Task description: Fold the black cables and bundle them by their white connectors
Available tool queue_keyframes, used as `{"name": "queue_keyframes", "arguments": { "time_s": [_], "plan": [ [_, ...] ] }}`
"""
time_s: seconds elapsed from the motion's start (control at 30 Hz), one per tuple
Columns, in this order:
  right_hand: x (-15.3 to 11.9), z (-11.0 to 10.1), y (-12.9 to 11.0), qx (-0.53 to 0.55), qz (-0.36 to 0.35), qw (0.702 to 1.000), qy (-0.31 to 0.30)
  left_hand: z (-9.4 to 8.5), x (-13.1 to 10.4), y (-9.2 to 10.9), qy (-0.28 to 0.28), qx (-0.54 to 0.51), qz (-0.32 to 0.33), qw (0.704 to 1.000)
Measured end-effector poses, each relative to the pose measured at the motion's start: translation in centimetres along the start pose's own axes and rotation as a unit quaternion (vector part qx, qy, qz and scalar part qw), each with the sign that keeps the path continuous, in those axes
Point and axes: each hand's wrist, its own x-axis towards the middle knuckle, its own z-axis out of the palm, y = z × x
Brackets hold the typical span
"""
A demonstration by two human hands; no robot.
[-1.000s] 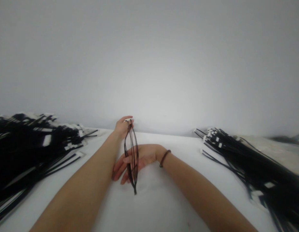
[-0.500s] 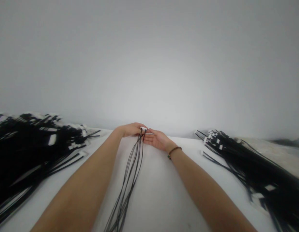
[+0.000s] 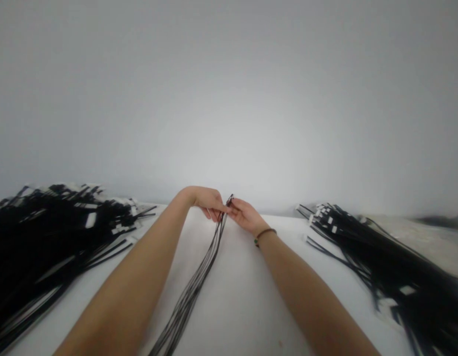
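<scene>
A thin bundle of black cables (image 3: 203,273) runs from the bottom of the head view up to both hands at the table's far side. My left hand (image 3: 213,201) is closed on the bundle just below its upper end, with finger and thumb around the strands. My right hand (image 3: 242,212) pinches the upper tip of the same bundle from the right, palm partly turned up. The fingers cover most of the cable ends, so their connector is hard to make out.
A large heap of black cables with white connectors (image 3: 36,237) lies on the left of the white table (image 3: 247,296). Another cable pile (image 3: 377,252) lies on the right, beside a translucent plastic bag (image 3: 425,237). A pale wall (image 3: 229,99) rises behind.
My left hand has turned over and closed around the strands below their end. The fingers of my right hand have curled in to the tip. The cables are gathered closer together.
</scene>
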Motion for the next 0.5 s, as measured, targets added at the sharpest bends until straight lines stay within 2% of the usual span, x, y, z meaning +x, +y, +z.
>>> {"name": "queue_keyframes", "arguments": {
  "time_s": [0.17, 0.27, 0.33, 0.4, 0.5],
  "plan": [
    [0.6, -1.5, -1.1, 0.081, -0.082, 0.989, 0.092, 1.9, 1.8, 0.2, -0.084, -0.071, 0.036, 0.993],
    [0.7, -2.6, -1.8, 0.121, -0.135, 0.969, 0.167, 2.7, 2.6, 0.1, -0.12, -0.135, 0.054, 0.982],
    [0.7, -3.4, -2.2, 0.15, -0.155, 0.948, 0.235, 2.9, 2.5, 0.1, -0.11, -0.157, 0.054, 0.98],
    [0.8, -4.1, -2.6, 0.163, -0.164, 0.929, 0.288, 2.9, 1.7, 0.3, -0.084, -0.147, 0.025, 0.985],
    [0.7, -4.2, -2.6, 0.147, -0.154, 0.93, 0.299, 2.7, -0.9, 0.1, 0.004, -0.04, -0.06, 0.997]
  ]
}}
